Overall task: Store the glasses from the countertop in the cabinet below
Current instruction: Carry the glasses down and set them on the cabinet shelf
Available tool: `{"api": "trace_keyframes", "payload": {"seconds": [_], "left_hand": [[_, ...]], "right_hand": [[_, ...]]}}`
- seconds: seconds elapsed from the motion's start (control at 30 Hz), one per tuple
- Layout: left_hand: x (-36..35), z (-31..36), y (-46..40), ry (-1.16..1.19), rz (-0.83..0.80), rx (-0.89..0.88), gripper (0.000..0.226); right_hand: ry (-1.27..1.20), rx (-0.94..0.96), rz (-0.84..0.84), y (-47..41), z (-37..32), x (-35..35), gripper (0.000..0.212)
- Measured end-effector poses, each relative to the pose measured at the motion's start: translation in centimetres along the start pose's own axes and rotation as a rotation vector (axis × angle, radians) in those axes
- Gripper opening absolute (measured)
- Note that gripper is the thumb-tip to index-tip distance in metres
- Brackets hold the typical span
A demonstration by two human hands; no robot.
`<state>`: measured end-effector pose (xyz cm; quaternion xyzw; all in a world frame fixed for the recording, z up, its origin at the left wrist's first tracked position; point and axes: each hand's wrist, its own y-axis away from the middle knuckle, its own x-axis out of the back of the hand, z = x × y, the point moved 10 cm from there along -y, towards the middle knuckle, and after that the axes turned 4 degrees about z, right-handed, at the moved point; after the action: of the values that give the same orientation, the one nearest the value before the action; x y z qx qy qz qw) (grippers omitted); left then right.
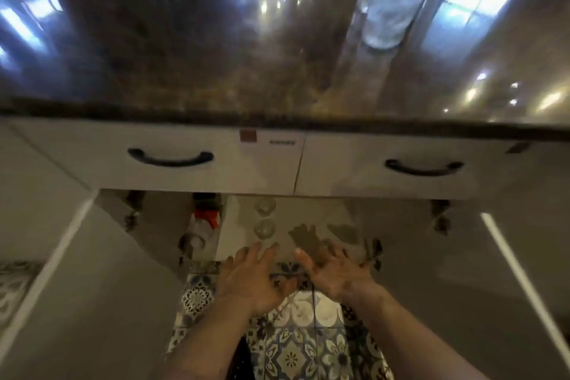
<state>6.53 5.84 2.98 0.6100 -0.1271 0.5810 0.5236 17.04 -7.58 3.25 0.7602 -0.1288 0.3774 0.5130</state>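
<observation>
Cabinet [234, 234] holds glasses [264, 219], bottle [206, 216] beside; hands empty.

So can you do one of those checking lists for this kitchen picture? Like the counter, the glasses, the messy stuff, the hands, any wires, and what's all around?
Surface: dark glossy countertop, blurred, full of reflections.
Job's things: two clear glasses on the shelf in the open cabinet; one blurry glass on the counter, far right.
Clutter: bottle with red part at the cabinet's left.
Grippers: left hand and right hand open, empty, in front of the cabinet opening.
Cables: nothing seen.
Surroundings: two white drawers with dark handles, cabinet doors swung open both sides, patterned floor tiles.
</observation>
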Motion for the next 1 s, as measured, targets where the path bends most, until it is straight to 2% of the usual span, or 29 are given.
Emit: {"api": "trace_keyframes", "payload": {"seconds": [0.2, 0.27, 0.33, 0.43, 0.57, 0.67, 0.77, 1.0], "left_hand": [[9.6, 5.7, 11.4, -0.008, 0.043, -0.055, 0.103], [13.6, 7.5, 14.7, -0.078, 0.088, -0.082, 0.102], [18.2, 8.9, 17.0, -0.107, 0.195, -0.111, 0.100], [27.4, 11.4, 21.3, -0.132, 0.460, -0.159, 0.096], [38.6, 13.6, 25.9, -0.117, 0.823, -0.208, 0.094], [43.7, 14.1, 28.4, -0.064, 1.021, -0.244, 0.092], [46.1, 13.7, 29.1, -0.049, 1.076, -0.266, 0.092], [48.7, 11.5, 26.5, -0.074, 1.058, -0.301, 0.093]], "right_hand": [[-0.056, 0.020, -0.004, 14.7, 1.0, 8.3, 0.111], [-0.067, 0.042, 0.054, 19.1, 1.3, 11.7, 0.106], [-0.073, 0.084, 0.161, 21.8, 1.3, 15.4, 0.096], [-0.075, 0.164, 0.365, 27.0, 0.6, 22.1, 0.084], [-0.032, 0.242, 0.734, 33.3, -1.3, 30.4, 0.080], [0.036, 0.266, 0.897, 36.6, -2.4, 33.8, 0.076], [0.042, 0.260, 0.948, 38.1, -2.9, 35.5, 0.074], [0.052, 0.206, 0.962, 36.7, -3.6, 38.0, 0.073]]}}
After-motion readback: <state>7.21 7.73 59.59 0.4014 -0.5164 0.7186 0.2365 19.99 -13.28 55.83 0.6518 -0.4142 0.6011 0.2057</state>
